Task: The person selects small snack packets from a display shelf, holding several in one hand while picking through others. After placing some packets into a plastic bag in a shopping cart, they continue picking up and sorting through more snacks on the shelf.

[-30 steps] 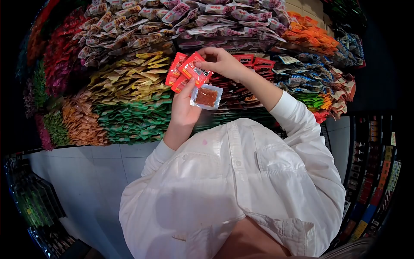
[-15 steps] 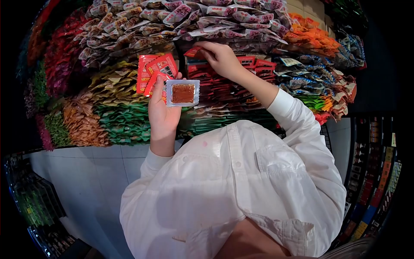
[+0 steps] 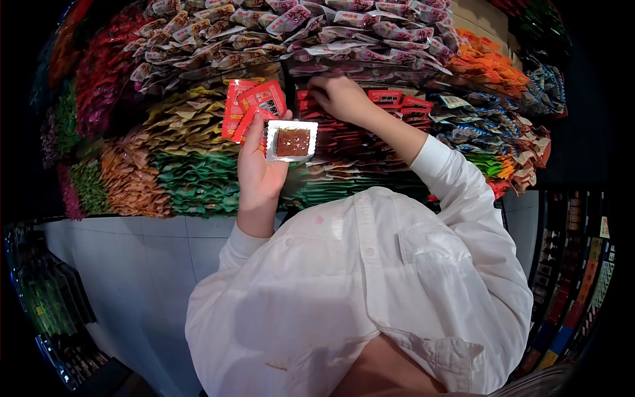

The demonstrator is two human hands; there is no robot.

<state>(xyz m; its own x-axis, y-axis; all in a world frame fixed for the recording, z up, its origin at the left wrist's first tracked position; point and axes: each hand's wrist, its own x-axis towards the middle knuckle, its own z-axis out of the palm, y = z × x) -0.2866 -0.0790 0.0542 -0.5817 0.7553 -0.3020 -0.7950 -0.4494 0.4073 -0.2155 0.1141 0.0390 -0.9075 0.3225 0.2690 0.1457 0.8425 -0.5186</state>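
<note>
My left hand [image 3: 263,169] is closed around a fan of several red snack packets [image 3: 261,99] with dark and white print. One more packet [image 3: 292,140] lies in front of them with its clear side up, showing a brown block inside a silvery border. My right hand [image 3: 342,98] reaches over the row of red packets [image 3: 350,135], its fingers bent down and pinched at the row's back left end. A red packet [image 3: 305,100] shows beside these fingers; the fingertips are partly hidden.
Clear packs with pinkish labels [image 3: 370,30] are heaped behind. Yellow packs [image 3: 182,122] and green packs [image 3: 198,182] lie to the left, blue-white packs [image 3: 463,122] and orange packs [image 3: 493,66] to the right. Stocked shelves [image 3: 575,264] stand at the right edge.
My right hand has lowered the red packet from above the row to among the other packets. The view has shifted slightly, and my left hand still holds its packets.
</note>
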